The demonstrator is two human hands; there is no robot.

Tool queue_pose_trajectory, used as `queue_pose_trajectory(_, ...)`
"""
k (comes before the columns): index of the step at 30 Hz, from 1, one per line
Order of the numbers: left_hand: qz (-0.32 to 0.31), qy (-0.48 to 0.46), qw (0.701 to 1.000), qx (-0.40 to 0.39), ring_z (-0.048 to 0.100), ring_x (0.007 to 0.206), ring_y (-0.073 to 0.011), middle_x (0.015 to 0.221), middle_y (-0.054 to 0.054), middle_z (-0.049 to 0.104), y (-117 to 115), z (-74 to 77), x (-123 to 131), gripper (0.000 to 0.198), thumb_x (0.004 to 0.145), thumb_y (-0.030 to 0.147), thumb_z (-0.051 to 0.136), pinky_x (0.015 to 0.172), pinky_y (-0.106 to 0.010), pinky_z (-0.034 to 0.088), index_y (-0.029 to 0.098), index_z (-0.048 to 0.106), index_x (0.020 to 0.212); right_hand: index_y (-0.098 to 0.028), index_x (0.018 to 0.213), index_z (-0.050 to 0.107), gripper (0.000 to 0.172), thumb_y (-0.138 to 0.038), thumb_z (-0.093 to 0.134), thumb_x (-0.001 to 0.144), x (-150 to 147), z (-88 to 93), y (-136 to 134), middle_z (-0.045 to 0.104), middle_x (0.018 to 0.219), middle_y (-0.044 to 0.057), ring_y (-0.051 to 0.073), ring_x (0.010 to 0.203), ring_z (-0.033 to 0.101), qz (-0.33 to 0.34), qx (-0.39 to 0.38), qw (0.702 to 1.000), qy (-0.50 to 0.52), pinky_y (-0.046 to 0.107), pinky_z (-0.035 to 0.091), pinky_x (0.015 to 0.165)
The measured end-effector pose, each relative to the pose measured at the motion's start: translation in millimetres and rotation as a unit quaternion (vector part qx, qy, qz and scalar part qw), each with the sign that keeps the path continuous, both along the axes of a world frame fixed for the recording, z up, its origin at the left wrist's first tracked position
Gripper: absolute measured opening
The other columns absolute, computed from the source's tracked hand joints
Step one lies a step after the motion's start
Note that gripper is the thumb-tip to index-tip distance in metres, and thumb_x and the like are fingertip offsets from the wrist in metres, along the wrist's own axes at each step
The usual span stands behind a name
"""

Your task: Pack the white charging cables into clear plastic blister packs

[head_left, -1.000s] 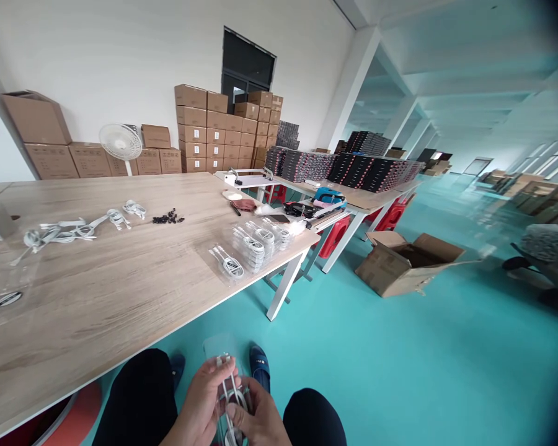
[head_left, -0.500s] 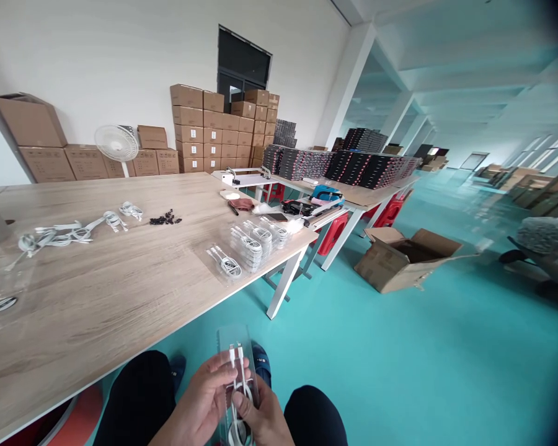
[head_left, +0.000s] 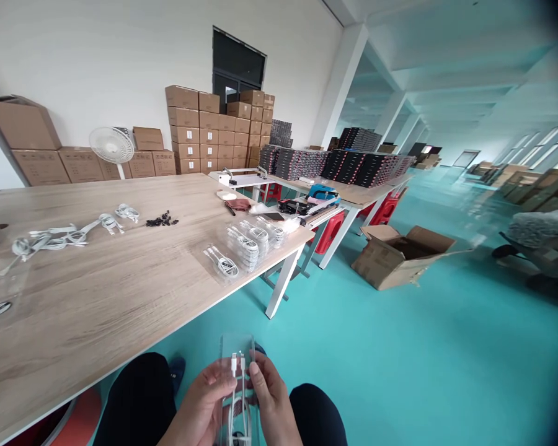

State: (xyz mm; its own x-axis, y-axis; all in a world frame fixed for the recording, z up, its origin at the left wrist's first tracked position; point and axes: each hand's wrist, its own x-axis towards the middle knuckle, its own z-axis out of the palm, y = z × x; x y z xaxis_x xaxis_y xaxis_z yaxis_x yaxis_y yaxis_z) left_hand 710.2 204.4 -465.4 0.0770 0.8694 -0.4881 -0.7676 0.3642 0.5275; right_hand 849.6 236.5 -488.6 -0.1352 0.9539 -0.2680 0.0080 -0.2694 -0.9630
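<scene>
Low in the view, over my lap, a clear plastic tray (head_left: 237,344) holds a coiled white cable (head_left: 242,409) with its two plugs side by side at the top. My left hand (head_left: 209,396) grips the tray's left side, its thumb lying over the plugs. On the right edge of the tray my right hand (head_left: 272,396) is closed, thumb in front and fingers behind. Packed cables in clear trays (head_left: 248,244) stand in stacks near the table's right corner, with a single packed cable (head_left: 223,263) beside them.
The wooden table (head_left: 121,272) bears loose white cables (head_left: 65,235) and small black pieces (head_left: 162,218). An open carton (head_left: 385,263) stands on the floor at right. Behind are a fan (head_left: 111,145), stacked cartons (head_left: 183,118) and a table with black stacks (head_left: 367,167).
My right thumb has moved from the cable in the tray up to the tray's right edge. My left hand still holds the tray. The view has shifted slightly.
</scene>
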Motion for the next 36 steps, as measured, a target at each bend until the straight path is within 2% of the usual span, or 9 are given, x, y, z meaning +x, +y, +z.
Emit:
queue_pose_trajectory(2,-0.001,0.000,1.000,-0.006,0.075,0.090,-0.0312,0.090,-0.013,0.079,-1.4,-2.2,2.6,0.032,0.066,0.020,0.087,0.072,-0.035,0.055,0.013,0.076,0.095,-0.018,0.126,0.067,0.074,-0.073,0.067,0.077,-1.8,2.4,3.4,0.072,0.092,0.007,0.027,0.090,0.066,-0.001,0.022,1.000,-0.019,0.035,0.055,0.076)
queue_pose_trajectory(4,0.002,-0.003,1.000,-0.012,0.075,0.087,-0.0308,0.088,-0.013,0.078,-2.0,-5.0,4.5,0.031,0.066,0.020,0.088,0.071,-0.034,0.055,0.013,0.076,0.094,-0.016,0.126,0.068,0.076,-0.074,0.067,0.076,-5.2,4.8,4.4,0.074,0.098,0.009,0.029,0.100,0.066,0.006,0.033,0.999,-0.026,0.037,0.054,0.087)
queue_pose_trajectory(9,0.013,-0.010,1.000,0.001,0.075,0.080,-0.0305,0.076,-0.011,0.076,-2.2,-7.9,6.6,0.027,0.063,0.019,0.089,0.077,-0.038,0.055,0.013,0.075,0.085,-0.020,0.124,0.071,0.076,-0.076,0.067,0.074,-13.2,8.2,0.0,0.076,0.116,0.010,0.033,0.116,0.064,0.012,0.007,1.000,0.016,0.041,0.049,0.103)
queue_pose_trajectory(14,0.002,-0.011,1.000,0.012,0.075,0.078,-0.0299,0.068,-0.010,0.073,-3.7,-3.3,4.9,0.024,0.064,0.021,0.089,0.076,-0.037,0.054,0.012,0.076,0.082,-0.019,0.120,0.073,0.075,-0.075,0.071,0.071,-15.8,9.6,-0.1,0.078,0.108,0.009,0.031,0.106,0.067,0.004,0.002,0.999,0.049,0.040,0.052,0.097)
queue_pose_trajectory(20,0.001,-0.062,0.998,0.023,0.075,0.090,-0.0297,0.080,-0.009,0.078,-4.9,6.1,-1.6,0.022,0.072,0.020,0.084,0.084,-0.039,0.057,0.015,0.077,0.092,-0.021,0.125,0.069,0.070,-0.069,0.074,0.074,-15.4,13.0,7.3,0.079,0.097,0.005,0.026,0.092,0.071,0.021,-0.060,0.992,0.113,0.037,0.055,0.087)
queue_pose_trajectory(26,0.062,-0.032,0.997,0.018,0.075,0.094,-0.0258,0.089,-0.008,0.079,3.9,12.7,-14.8,0.015,0.082,0.014,0.076,0.087,-0.038,0.058,0.016,0.076,0.096,-0.021,0.119,0.073,0.069,-0.070,0.075,0.071,-15.5,-2.7,2.1,0.078,0.106,0.007,0.028,0.103,0.069,-0.004,-0.091,0.986,0.137,0.034,0.055,0.088)
queue_pose_trajectory(30,0.079,-0.024,0.996,0.044,0.074,0.095,-0.0257,0.088,-0.008,0.078,8.5,13.2,-22.7,0.014,0.082,0.016,0.075,0.087,-0.037,0.059,0.016,0.076,0.096,-0.023,0.110,0.076,0.063,-0.064,0.084,0.064,-18.1,-12.6,-3.2,0.078,0.097,0.006,0.027,0.093,0.072,0.016,-0.082,0.979,0.188,0.035,0.054,0.090)
queue_pose_trajectory(33,0.082,-0.030,0.995,0.048,0.073,0.101,-0.0264,0.095,-0.009,0.078,10.4,10.5,-24.0,0.021,0.082,0.018,0.076,0.092,-0.039,0.058,0.018,0.075,0.103,-0.023,0.104,0.076,0.058,-0.063,0.085,0.063,-18.6,-14.9,-4.5,0.078,0.089,0.005,0.024,0.083,0.072,0.021,-0.070,0.977,0.200,0.034,0.054,0.081)
queue_pose_trajectory(36,0.074,-0.030,0.994,0.072,0.069,0.115,-0.0287,0.113,-0.010,0.076,9.3,2.8,-17.6,0.038,0.079,0.020,0.079,0.100,-0.040,0.054,0.022,0.073,0.117,-0.022,0.103,0.077,0.058,-0.064,0.084,0.064,-17.3,-15.3,-3.6,0.078,0.089,0.005,0.022,0.081,0.070,-0.012,-0.052,0.983,0.178,0.030,0.054,0.076)
